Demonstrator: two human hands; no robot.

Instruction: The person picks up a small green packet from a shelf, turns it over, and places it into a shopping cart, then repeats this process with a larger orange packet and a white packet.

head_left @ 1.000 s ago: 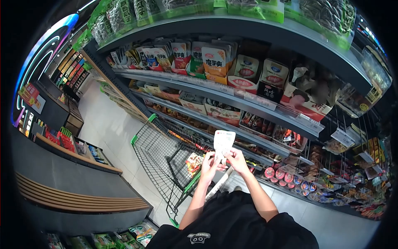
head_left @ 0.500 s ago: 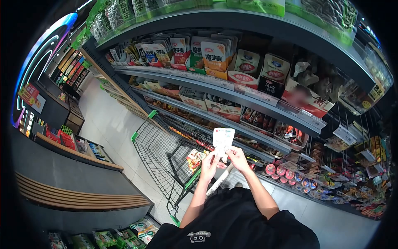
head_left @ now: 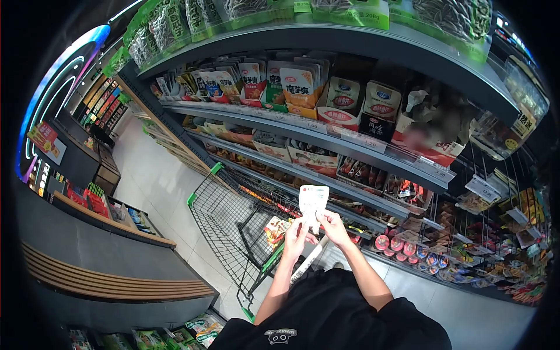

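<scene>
I hold a white packet (head_left: 314,201) upright in front of me, my left hand (head_left: 295,238) and right hand (head_left: 334,226) both pinching its lower edge. Its print is too small for me to read. Below it stands a cart (head_left: 233,227) with green trim and a snack bag (head_left: 276,229) inside. On the shelf (head_left: 326,133) behind, pouches (head_left: 298,86) show "魔芋爽", with a price tag (head_left: 373,142) reading 1.20.

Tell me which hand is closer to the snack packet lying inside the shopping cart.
Left. The left hand is just right of the cart packet; the right hand is farther right, beyond the white packet both hold.
</scene>
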